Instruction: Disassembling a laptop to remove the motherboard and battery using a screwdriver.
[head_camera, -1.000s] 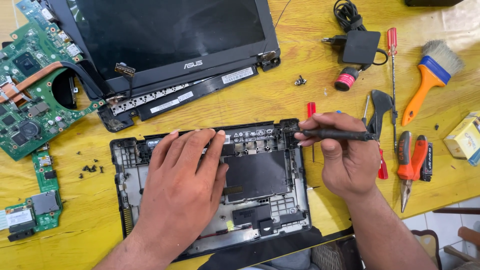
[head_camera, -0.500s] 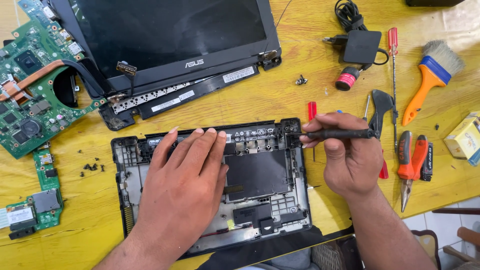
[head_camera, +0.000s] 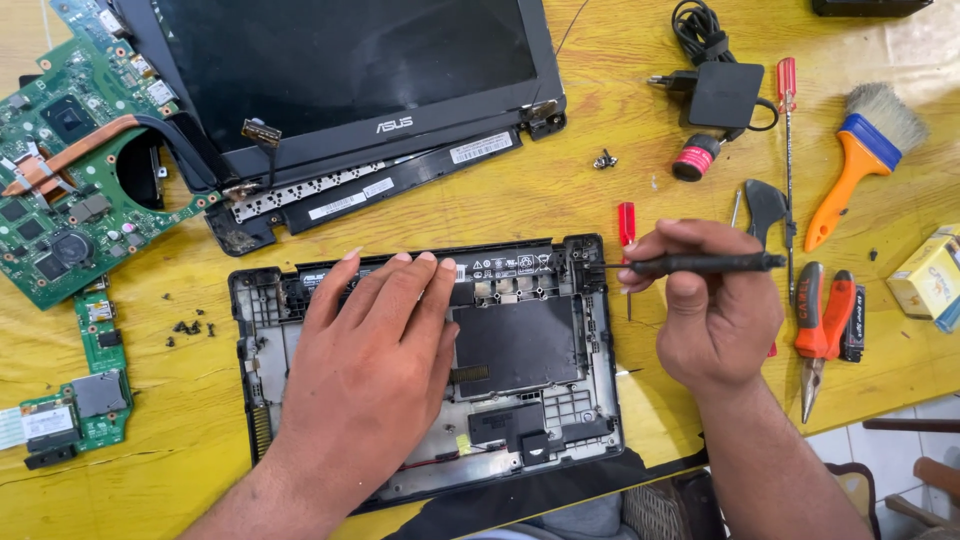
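Sliding screwdriver (head_camera: 700, 264) tip into laptop base (head_camera: 520, 345)

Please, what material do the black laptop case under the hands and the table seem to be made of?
The laptop case looks like matte black moulded plastic: thin ribs, screw posts and grid openings show inside. The table appears to be wood with a glossy yellow finish: grain lines and soft reflections are visible.

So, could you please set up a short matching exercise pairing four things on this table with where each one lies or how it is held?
Things:
1. paintbrush
2. green motherboard
3. black screwdriver
4. black laptop base shell

Places:
A. far left of the table
B. under the flat left hand
C. gripped in the right hand
D. far right of the table

Pairs: 1-D, 2-A, 3-C, 4-B
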